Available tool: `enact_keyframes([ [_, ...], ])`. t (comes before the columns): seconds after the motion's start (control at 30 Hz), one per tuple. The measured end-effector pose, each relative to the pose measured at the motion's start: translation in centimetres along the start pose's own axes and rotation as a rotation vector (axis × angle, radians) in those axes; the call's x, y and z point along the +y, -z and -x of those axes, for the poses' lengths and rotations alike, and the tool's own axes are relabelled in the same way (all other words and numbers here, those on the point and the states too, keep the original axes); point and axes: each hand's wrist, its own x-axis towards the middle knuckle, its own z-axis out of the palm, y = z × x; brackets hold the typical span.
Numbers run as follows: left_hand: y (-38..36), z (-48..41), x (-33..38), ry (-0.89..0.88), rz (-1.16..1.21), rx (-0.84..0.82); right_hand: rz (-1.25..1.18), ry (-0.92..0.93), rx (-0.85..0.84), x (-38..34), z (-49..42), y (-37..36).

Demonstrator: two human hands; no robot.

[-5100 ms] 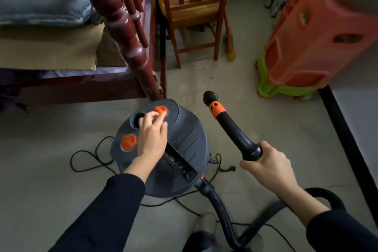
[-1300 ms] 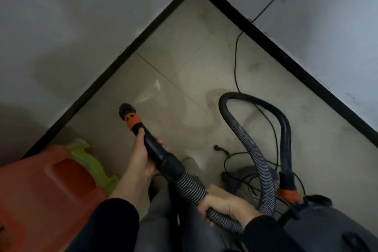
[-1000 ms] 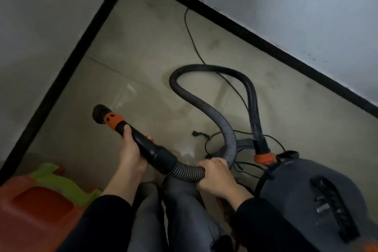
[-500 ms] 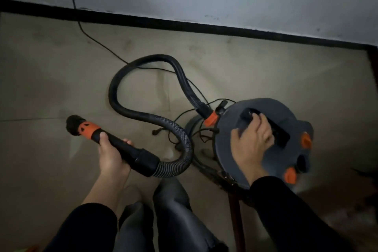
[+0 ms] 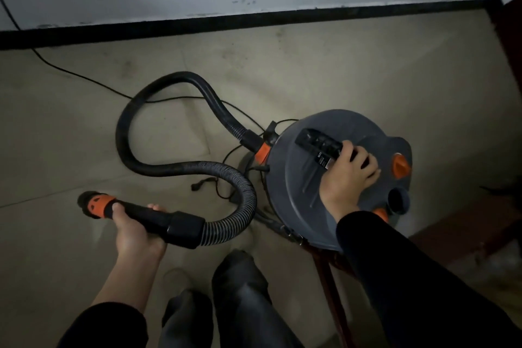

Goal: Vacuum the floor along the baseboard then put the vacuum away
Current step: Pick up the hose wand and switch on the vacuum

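A round grey canister vacuum (image 5: 305, 178) with orange knobs stands on the tiled floor, right of centre. My right hand (image 5: 348, 174) grips the black carry handle (image 5: 316, 145) on its lid. A black ribbed hose (image 5: 169, 167) loops from the orange collar on the canister's left side out across the floor and back. My left hand (image 5: 132, 230) holds the hose's black nozzle tube (image 5: 158, 219), whose orange-ringed tip (image 5: 94, 205) points left just above the floor. A black baseboard (image 5: 254, 21) runs along the foot of the white wall at the top.
A thin black power cord (image 5: 70, 73) trails from the upper left across the floor to the canister. Dark red wooden furniture (image 5: 511, 45) stands at the right edge, with more dark wood (image 5: 466, 232) low beside the vacuum. My legs (image 5: 240, 299) are at the bottom centre.
My right hand left the hose and took the canister's carry handle, then slid along it toward the orange knobs. My view swung right from the corner. My left hand still holds the nozzle tube.
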Motion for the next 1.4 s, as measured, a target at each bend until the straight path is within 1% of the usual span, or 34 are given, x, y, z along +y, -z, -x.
enact_keyframes([
  [0.23, -3.3, 0.4, -2.0, 0.052, 0.047, -0.047, 0.003, 0.0, 0.072, 1.1, -6.0, 0.0],
  [0.43, -7.7, 0.3, -4.9, 0.089, 0.05, -0.122, -0.011, 0.056, 0.138, 3.9, -11.5, -0.2],
  [0.63, -11.9, 0.5, -7.8, 0.042, 0.04, -0.144, -0.031, 0.1, 0.209, 6.8, -16.6, -0.2],
  [0.93, -17.9, 1.9, -13.5, 0.075, 0.052, -0.182, -0.031, 0.122, 0.187, 10.5, -24.5, 0.3],
  [1.1, -19.1, 2.5, -14.9, 0.086, 0.057, -0.237, -0.028, 0.07, 0.03, 10.7, -26.8, 1.7],
  [1.17, -18.2, 1.9, -14.7, 0.08, 0.068, -0.216, -0.001, 0.139, 0.044, 8.6, -25.7, 2.0],
  [1.23, -16.7, 1.1, -14.1, 0.076, 0.086, -0.206, -0.086, 0.329, 0.066, 4.4, -22.7, 1.9],
  [1.27, -15.7, 0.7, -13.7, 0.072, 0.094, -0.196, -0.166, 0.447, 0.02, 1.8, -20.5, 1.7],
  [1.3, -14.6, 0.3, -13.2, 0.065, 0.095, -0.176, -0.249, 0.555, -0.074, -1.0, -18.1, 1.4],
  [1.33, -13.4, -0.1, -12.7, 0.058, 0.096, -0.15, -0.329, 0.633, -0.223, -3.7, -15.5, 1.0],
  [1.37, -12.2, -0.3, -12.1, 0.049, 0.107, -0.127, -0.393, 0.667, -0.416, -6.3, -12.8, 0.8],
  [1.4, -11.0, -0.5, -11.2, 0.04, 0.132, -0.109, -0.436, 0.656, -0.633, -8.7, -10.1, 0.6],
])
